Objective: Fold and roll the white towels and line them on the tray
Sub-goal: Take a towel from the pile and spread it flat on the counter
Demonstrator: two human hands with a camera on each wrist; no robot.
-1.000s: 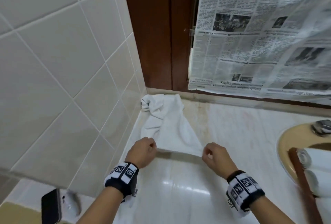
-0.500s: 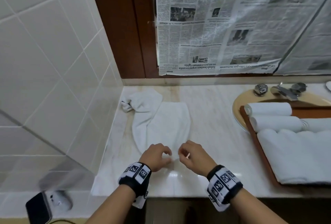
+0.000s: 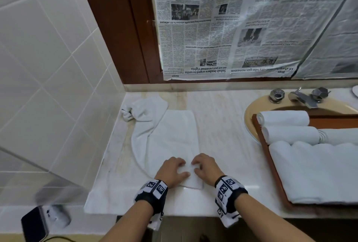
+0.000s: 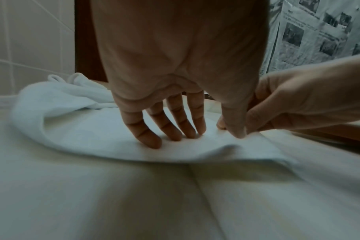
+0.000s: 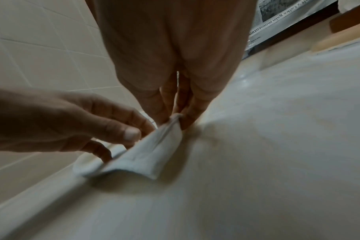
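Midway: three rolled towels [image 3: 284, 118] on the tray [image 3: 268, 150] right of the right hand [image 3: 205, 168], which pinches the near end of a folded towel [image 3: 174, 135] on the surface [image 3: 222, 125], left hand [image 3: 171, 173] pressing flat-fingered beside; rolling and placing remain.

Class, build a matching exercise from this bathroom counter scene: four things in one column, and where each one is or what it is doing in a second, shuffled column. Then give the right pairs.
Things:
1. Left hand
2. Right hand
3. Rolled towels
4. Newspaper

Places or states:
A. hung over the mirror behind the counter
B. fingers straight, pressing the flat towel on the counter
C. lined up on the brown tray
D. pinching the towel's near edge

Pairs: 1-B, 2-D, 3-C, 4-A
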